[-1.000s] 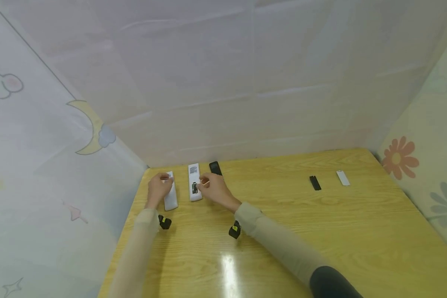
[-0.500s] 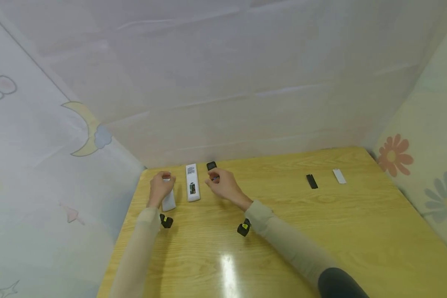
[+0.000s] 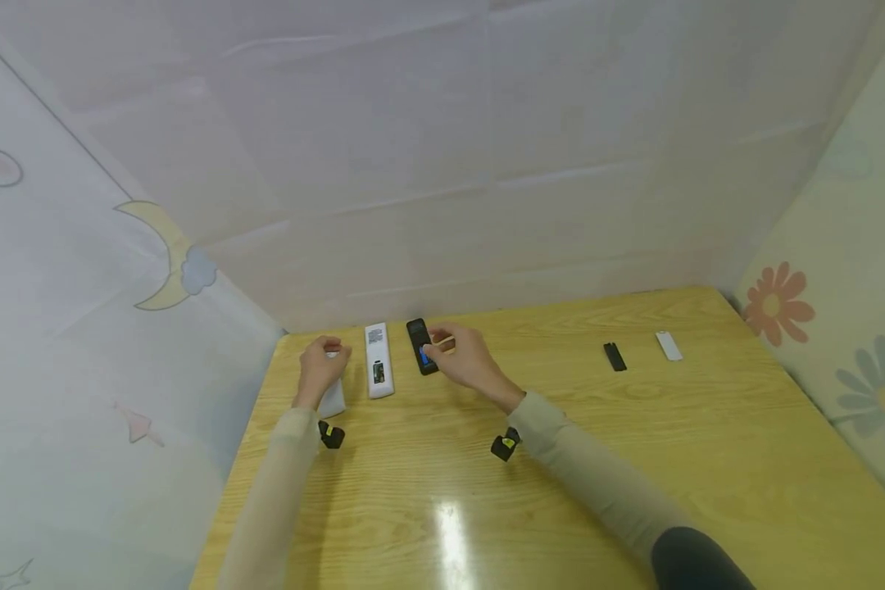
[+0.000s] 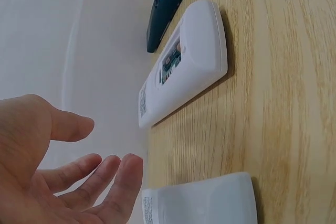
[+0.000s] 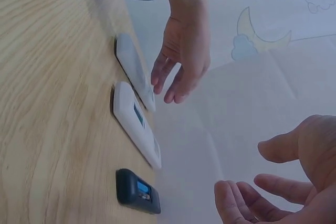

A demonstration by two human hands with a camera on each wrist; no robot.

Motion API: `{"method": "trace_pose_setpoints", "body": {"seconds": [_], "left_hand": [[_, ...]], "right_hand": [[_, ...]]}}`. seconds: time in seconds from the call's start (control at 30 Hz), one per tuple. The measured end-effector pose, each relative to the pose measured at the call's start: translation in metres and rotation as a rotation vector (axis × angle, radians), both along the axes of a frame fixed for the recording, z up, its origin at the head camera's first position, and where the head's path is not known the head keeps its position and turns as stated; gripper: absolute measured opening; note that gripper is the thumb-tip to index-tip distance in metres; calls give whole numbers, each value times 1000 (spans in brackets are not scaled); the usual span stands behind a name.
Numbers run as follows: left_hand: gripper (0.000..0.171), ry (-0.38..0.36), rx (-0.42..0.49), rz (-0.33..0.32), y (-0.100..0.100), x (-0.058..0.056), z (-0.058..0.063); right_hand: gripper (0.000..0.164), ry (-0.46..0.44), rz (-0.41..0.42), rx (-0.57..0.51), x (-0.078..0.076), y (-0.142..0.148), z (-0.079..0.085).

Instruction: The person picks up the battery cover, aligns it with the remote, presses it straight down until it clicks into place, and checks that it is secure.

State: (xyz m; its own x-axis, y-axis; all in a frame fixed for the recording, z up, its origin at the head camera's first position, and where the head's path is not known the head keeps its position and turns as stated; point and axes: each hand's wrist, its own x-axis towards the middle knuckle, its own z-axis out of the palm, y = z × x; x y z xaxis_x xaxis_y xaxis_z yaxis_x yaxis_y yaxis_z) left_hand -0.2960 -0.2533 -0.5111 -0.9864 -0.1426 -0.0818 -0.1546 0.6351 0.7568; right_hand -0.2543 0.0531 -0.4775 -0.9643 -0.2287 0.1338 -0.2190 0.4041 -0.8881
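My left hand point(image 3: 320, 373) hovers over a white remote control point(image 3: 333, 401) at the left, and covers its upper part in the head view. The left wrist view shows the thumb and fingers point(image 4: 123, 187) apart, holding nothing. My right hand point(image 3: 472, 358) is over the right side of a black remote control point(image 3: 416, 329), which has a blue battery point(image 3: 424, 356) in its uncovered compartment. Loosely curved and without anything between them, its fingers point(image 5: 227, 203) show in the right wrist view. Between the hands lies a second white remote control point(image 3: 378, 338), back up, its battery compartment point(image 3: 379, 373) uncovered.
On the right of the wooden table point(image 3: 560, 459) lie a black battery cover point(image 3: 615, 356) and a white battery cover point(image 3: 668, 346). A patterned cloth wall point(image 3: 442, 205) rises behind the remotes, and side walls flank the table.
My right hand has moved right, from the middle white remote to the black remote, whose blue battery now shows. My left hand stays over the left white remote. The head view has shifted slightly.
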Motion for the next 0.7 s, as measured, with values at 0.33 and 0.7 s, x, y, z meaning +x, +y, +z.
{"method": "trace_pose_setpoints", "body": {"seconds": [0.33, 0.7], "left_hand": [[53, -36, 7, -7, 12, -5, -4], [53, -53, -10, -20, 19, -7, -15]], "right_hand": [[42, 30, -9, -7, -4, 35, -6], [41, 60, -71, 11, -8, 68, -7]]}}
